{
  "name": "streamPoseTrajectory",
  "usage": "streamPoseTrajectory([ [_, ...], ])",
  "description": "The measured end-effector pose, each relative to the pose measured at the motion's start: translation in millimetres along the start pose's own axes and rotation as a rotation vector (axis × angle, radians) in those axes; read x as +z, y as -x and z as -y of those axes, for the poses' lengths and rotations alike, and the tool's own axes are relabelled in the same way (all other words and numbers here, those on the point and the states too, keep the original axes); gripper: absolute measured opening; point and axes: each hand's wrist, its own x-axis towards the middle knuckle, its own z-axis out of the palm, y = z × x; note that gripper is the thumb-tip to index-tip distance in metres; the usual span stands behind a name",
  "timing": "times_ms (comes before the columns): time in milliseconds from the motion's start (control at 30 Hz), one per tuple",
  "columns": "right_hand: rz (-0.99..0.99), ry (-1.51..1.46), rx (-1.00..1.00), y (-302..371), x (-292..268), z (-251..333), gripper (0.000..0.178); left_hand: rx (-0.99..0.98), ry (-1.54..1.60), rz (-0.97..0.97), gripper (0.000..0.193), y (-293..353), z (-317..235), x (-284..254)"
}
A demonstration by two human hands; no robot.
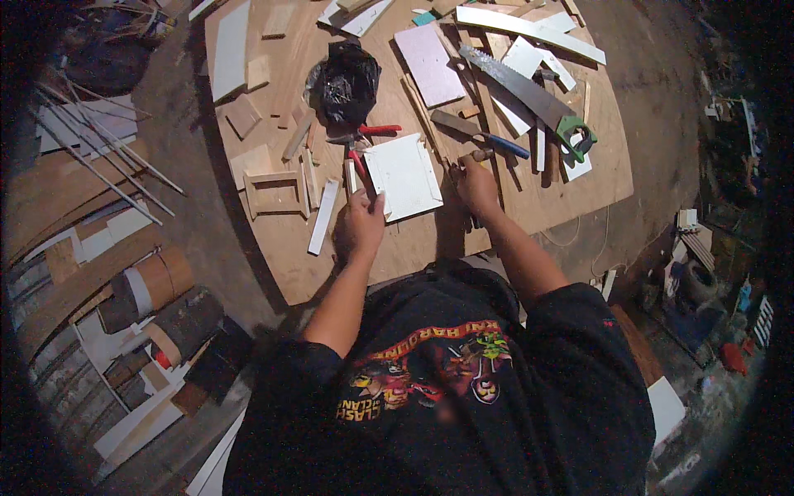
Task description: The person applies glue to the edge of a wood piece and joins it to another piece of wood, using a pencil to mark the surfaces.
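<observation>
A white wooden panel [404, 178] with strips along its edges lies before me on the plywood worktable [422, 240]. My left hand [364, 221] grips its lower left edge, thumb on top and fingers at the side. To the panel's right, my right hand [478, 186] is closed around what looks like a hammer [481, 155]; its head shows above the fist, and most of the handle is hidden. Red-handled pliers [380, 130] lie spread beyond the panel's upper left corner. A narrow white strip [323, 217] rests left of my left hand.
A black plastic bag [347, 87] of small metal pieces lies farther back. At right are a green-handled handsaw [529, 95] and a blue-handled tool [504, 145] among wood offcuts. A small wooden frame [277, 193] sits at left. Boards and rods [107, 149] clutter the floor.
</observation>
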Motion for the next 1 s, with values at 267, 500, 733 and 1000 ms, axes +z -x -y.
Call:
streamPoseTrajectory([
  [267, -0.083, 0.03, -0.475, 14, 10, 15, 0.042, -0.091, 0.004, 0.033, 0.065, -11, -52, 13],
  [500, 0.325, 0.141, -0.864, 28, 3, 52, 0.079, -0.127, 0.126, 0.048, 0.067, 3, -38, 30],
  [733, 0.119, 0.319, -0.617, -24, -17, 16, 0.076, -0.12, 0.477, -0.082, 0.069, 7, -3, 13],
  [1000, 0.223, 0.26, -0.749, 11, -24, 73, 0.081, -0.123, 0.178, 0.001, 0.071, 2, -5, 2],
])
